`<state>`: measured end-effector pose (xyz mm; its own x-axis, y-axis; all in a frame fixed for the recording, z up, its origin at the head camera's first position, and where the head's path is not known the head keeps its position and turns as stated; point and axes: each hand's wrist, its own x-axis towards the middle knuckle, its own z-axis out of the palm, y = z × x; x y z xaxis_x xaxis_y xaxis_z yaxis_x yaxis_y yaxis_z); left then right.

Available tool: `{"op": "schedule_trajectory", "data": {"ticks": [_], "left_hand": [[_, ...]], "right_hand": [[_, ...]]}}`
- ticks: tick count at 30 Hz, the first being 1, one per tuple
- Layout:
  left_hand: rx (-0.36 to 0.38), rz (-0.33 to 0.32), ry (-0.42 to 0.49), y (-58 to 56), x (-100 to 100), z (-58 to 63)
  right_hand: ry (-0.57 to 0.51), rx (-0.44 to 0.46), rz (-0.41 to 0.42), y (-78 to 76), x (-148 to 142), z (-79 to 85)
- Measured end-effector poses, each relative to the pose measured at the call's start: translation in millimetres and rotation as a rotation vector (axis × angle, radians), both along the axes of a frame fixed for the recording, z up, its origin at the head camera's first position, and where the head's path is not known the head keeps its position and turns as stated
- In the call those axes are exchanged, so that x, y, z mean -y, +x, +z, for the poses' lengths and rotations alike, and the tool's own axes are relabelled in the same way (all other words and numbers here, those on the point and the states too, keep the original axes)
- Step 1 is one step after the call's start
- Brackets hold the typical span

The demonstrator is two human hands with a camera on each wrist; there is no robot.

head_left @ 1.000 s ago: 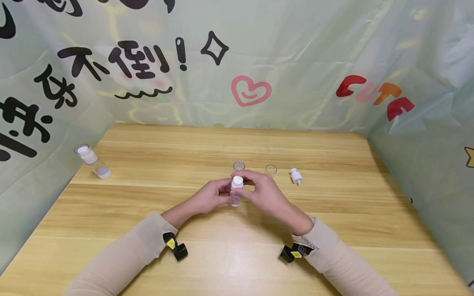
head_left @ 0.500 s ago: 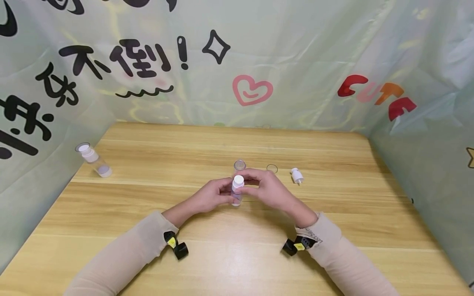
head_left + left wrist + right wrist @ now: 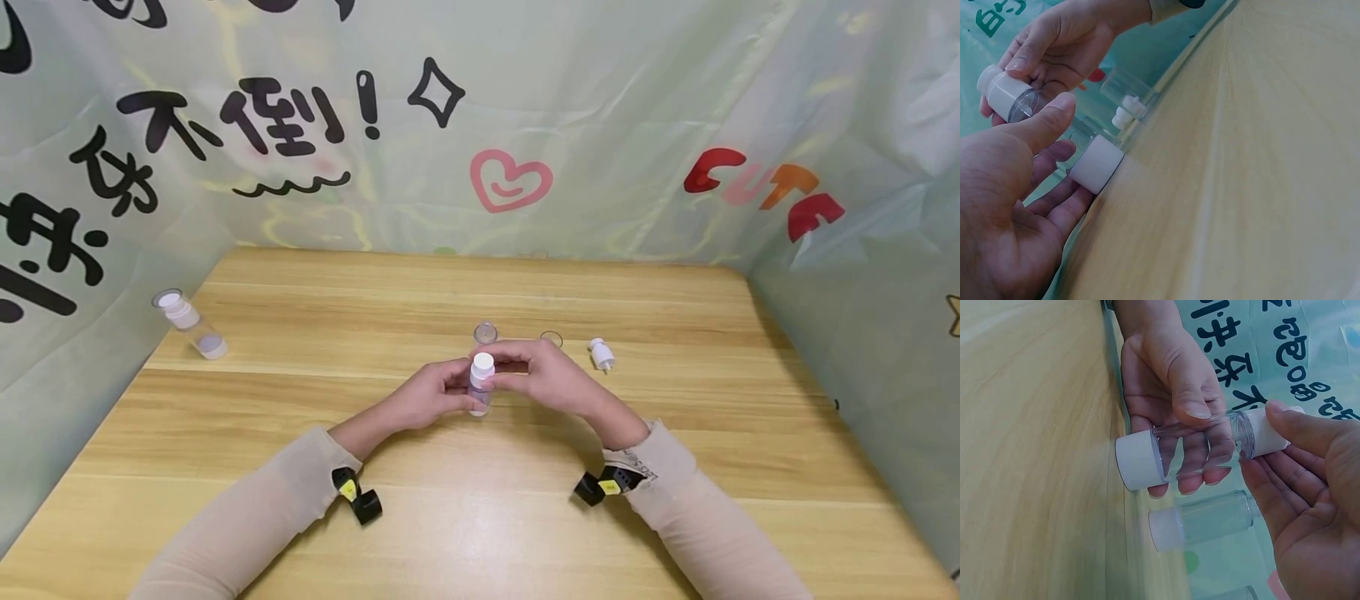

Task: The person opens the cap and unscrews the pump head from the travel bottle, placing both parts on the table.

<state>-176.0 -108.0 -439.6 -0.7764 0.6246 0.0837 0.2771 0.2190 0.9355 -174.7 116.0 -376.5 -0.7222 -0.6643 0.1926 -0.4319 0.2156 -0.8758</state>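
Near the table's middle, both hands hold an upright clear bottle [image 3: 482,380] with a white pump top and a white base [image 3: 1139,460]. My left hand [image 3: 429,395] grips the clear body, its thumb on one side and fingers behind, visible through the wall in the right wrist view. Thumb and fingers of my right hand [image 3: 553,375] pinch the white pump top [image 3: 1005,94]. Just behind stands another clear bottle [image 3: 1216,519] with a white base; the hands partly hide it in the head view.
A loose white pump head [image 3: 602,356] lies to the right of the hands. Next to it, a clear ring-shaped piece [image 3: 552,334] is partly covered by the right hand. A clear bottle with a white pump [image 3: 187,323] stands at the table's left edge. Printed cloth [image 3: 615,125] surrounds the table.
My right wrist has turned and shifted slightly right and away, with its fingers still on the pump top. The right hand now overlaps the clear ring. The left hand stays nearly still.
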Motion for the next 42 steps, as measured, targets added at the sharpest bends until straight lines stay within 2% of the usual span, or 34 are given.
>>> {"op": "schedule_trajectory", "data": {"ticks": [16, 29, 42], "left_hand": [[-0.021, 0.006, -0.012, 0.1, 0.5, 1.3], [-0.033, 0.002, -0.015, 0.4, 1.1, 0.9], [-0.072, 0.021, -0.062, 0.7, 0.8, 0.4]], "right_hand": [[0.051, -0.038, -0.026, 2.6, -2.8, 5.1], [0.062, -0.248, -0.176, 17.5, 12.1, 0.8], [0.102, -0.362, -0.342, 32.1, 25.7, -7.4]]}}
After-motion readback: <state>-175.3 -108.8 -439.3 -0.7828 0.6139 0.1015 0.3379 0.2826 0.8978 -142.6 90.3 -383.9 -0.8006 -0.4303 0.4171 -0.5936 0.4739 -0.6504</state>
